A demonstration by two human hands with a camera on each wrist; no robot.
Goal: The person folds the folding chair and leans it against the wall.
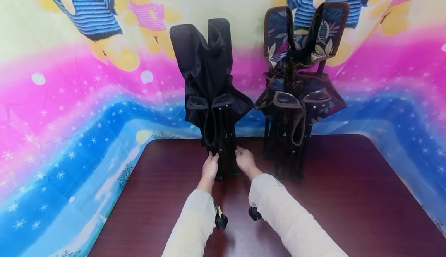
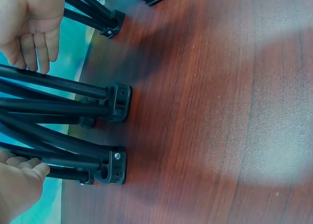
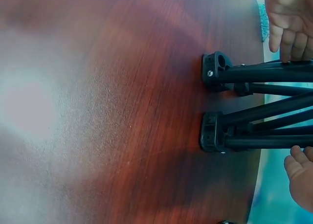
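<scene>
A black folding chair (image 1: 205, 67), partly folded, stands upright on the dark red-brown table. My left hand (image 1: 210, 170) touches its left legs from the outside; in the left wrist view that hand (image 2: 19, 187) lies along a black tube. On the other side my right hand (image 1: 246, 162) reaches the right legs, and its fingers (image 2: 41, 50) look straight against the tube. From the right wrist view, the left hand's straight fingers (image 3: 293, 43) meet the upper leg, while the right fingertips (image 3: 296, 158) touch the lower one. Black plastic feet (image 3: 211, 131) rest on the tabletop.
To the right stands a second folding chair (image 1: 296, 79) with leaf-patterned fabric, also partly folded. The table (image 1: 167, 203) has a rounded back edge against a colourful cartoon cloth (image 1: 69, 106). Light glares off the tabletop near me.
</scene>
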